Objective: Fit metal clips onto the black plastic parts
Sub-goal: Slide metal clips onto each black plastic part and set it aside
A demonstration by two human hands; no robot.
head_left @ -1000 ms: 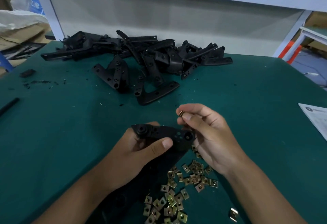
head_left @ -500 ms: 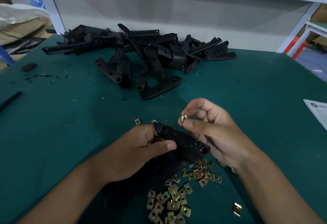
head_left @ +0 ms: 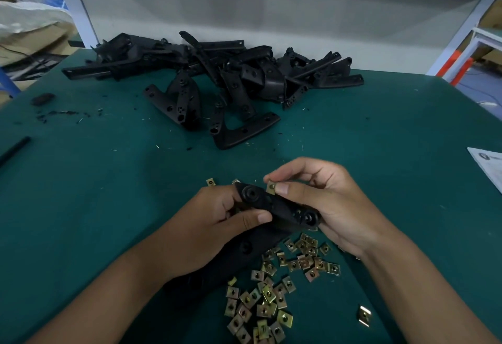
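The green-covered bench [head_left: 380,153] has bare cloth on either side of the hands, its right edge by a white paper sheet [head_left: 489,166]. The left hand [head_left: 214,224] grips a long black plastic part [head_left: 274,205], its long axis running from upper left to lower right. The right hand [head_left: 323,202] pinches one brass-coloured metal clip [head_left: 271,187] at the part's upper edge. Dozens of loose metal clips [head_left: 274,289] lie just below; a heap of black plastic parts [head_left: 217,72] sits at the far edge.

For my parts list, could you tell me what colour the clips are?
Brassy yellow-gold metal clips, clearest in the head view.
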